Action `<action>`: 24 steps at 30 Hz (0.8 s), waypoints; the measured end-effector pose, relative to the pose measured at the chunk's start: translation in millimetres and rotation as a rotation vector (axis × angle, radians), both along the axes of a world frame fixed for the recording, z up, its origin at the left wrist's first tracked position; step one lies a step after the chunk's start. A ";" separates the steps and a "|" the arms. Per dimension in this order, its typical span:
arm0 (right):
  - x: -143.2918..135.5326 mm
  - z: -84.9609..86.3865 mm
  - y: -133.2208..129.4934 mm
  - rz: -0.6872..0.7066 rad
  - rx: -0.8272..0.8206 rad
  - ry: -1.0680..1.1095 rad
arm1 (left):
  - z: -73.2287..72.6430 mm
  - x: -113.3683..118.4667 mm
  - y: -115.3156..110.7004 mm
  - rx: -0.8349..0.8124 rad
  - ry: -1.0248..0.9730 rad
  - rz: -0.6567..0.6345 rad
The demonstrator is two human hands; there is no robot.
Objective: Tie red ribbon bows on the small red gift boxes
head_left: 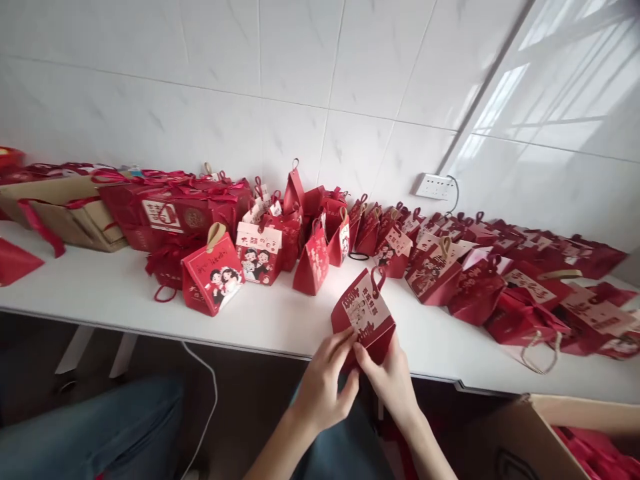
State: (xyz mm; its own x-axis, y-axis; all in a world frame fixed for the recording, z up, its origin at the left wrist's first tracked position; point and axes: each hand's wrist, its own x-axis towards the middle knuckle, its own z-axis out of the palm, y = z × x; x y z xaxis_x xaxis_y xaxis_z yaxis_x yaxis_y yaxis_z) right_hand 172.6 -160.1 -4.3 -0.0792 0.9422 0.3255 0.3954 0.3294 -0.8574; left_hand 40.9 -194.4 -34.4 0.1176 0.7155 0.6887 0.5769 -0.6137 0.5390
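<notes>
The red paper box (364,308) is tilting between the two hands at the front edge of the bench (273,317); whether it is resting there is unclear. The left hand (330,377) and right hand (390,373) are gripping its near end, thumbs close together. Good work is likely calling for light, even pressure, sparing the creases and keeping the loop (383,279) uncrushed.

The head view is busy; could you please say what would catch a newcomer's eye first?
The red box held in the left hand and right hand at the front edge of the white table probably draws the eye first. Next come the many other red boxes crowded along the table, and the white socket strip against the tiled wall, right of centre.
</notes>
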 end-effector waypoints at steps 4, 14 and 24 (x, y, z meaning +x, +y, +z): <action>47.1 -0.8 -1.4 -0.297 0.067 0.001 | 3.6 -5.5 14.8 0.019 0.161 -0.009; 144.8 -19.3 32.6 -0.947 0.171 -0.104 | -17.1 3.3 32.3 0.252 0.344 0.259; 176.6 -33.2 74.4 -0.916 0.259 -0.368 | -21.2 3.6 29.8 0.299 0.285 0.260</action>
State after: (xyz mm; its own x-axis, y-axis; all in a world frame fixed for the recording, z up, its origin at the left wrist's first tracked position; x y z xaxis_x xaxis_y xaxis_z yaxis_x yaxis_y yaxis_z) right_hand 349.1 -85.7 -37.5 0.5004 0.5955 0.6285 0.8132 -0.0740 -0.5773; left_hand 44.5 -164.6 -55.6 0.1752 0.5215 0.8351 0.8306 -0.5337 0.1590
